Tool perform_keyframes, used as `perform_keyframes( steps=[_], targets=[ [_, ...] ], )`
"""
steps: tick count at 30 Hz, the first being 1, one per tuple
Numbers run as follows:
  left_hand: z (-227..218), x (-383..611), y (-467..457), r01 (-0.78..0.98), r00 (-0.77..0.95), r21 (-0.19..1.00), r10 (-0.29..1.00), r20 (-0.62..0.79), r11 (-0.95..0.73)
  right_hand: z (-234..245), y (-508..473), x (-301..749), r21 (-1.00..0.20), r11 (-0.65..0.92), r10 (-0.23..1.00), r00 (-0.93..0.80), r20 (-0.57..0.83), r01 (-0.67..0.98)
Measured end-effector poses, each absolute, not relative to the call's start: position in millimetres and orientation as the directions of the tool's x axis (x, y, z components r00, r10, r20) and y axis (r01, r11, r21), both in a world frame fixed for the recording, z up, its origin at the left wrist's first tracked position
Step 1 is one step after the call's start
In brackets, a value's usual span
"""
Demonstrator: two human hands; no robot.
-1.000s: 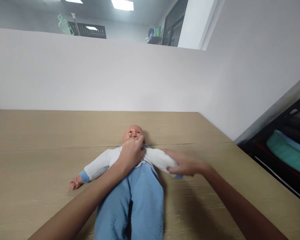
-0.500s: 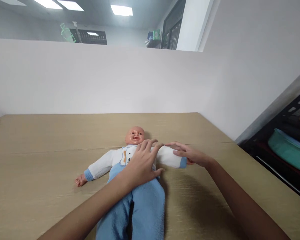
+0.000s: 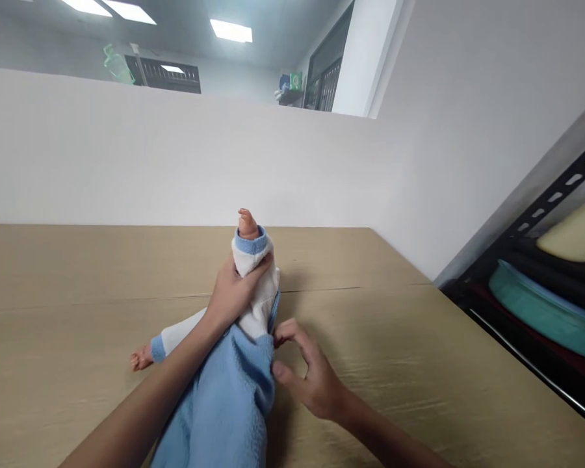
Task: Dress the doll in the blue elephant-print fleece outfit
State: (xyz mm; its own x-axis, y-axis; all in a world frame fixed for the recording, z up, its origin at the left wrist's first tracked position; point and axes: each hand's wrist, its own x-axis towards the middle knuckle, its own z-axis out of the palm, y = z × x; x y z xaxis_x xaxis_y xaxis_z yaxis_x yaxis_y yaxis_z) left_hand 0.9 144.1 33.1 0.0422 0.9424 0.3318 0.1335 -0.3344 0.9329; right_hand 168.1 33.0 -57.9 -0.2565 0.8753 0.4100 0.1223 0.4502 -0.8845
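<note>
A baby doll (image 3: 234,383) in a white top and blue fleece trousers lies on the wooden table (image 3: 78,273), rolled onto its side. My left hand (image 3: 231,292) is closed round the doll's upper arm, holding that white sleeve up so its small hand (image 3: 247,223) points at the ceiling. The doll's other arm (image 3: 166,341) lies stretched to the left on the table. My right hand (image 3: 305,377) rests at the doll's back by the waist, fingers curled against the blue cloth. The doll's head is hidden behind my left hand.
A white partition wall (image 3: 175,156) runs along the table's far edge. At the right stands a dark metal rack (image 3: 541,221) with a teal tub (image 3: 546,305) and a pale yellow object (image 3: 575,234). Bare tabletop stretches to the left and right of the doll.
The doll went from lying face up to being rolled onto its side. My left hand moved from its chest to grip its raised arm; my right hand left that sleeve and dropped to its back.
</note>
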Motion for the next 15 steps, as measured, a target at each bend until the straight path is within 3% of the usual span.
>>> perform_keyframes(
  steps=[2,5,8,11,13,15],
  targets=[
    [33.9,-1.3,144.0,0.076,0.020,0.941,0.944,0.330,-0.330,-49.3,27.6,157.5,-0.866,0.482,0.857,-0.274,0.436,0.131],
    [33.6,-4.5,143.0,0.033,0.037,0.947,0.947,0.320,-0.321,-40.2,30.2,151.0,-0.910,0.407,0.885,-0.285,0.369,0.083],
    [34.1,-7.7,141.9,0.030,0.098,0.950,0.947,0.307,-0.312,-27.0,38.3,153.4,-0.980,0.199,0.906,-0.381,0.186,-0.006],
    [34.8,-9.8,140.6,0.013,0.180,0.961,0.946,0.270,-0.277,-5.2,44.0,157.2,-0.999,0.026,0.853,-0.522,0.002,0.038],
    [34.7,-10.7,139.9,-0.010,0.220,0.969,0.945,0.241,-0.245,9.1,42.9,157.3,-0.991,0.080,0.861,-0.508,0.015,0.106],
    [34.2,-11.6,139.4,-0.042,0.236,0.976,0.947,0.219,-0.216,18.9,37.8,155.2,-0.970,0.198,0.892,-0.436,0.120,0.138]
  ],
)
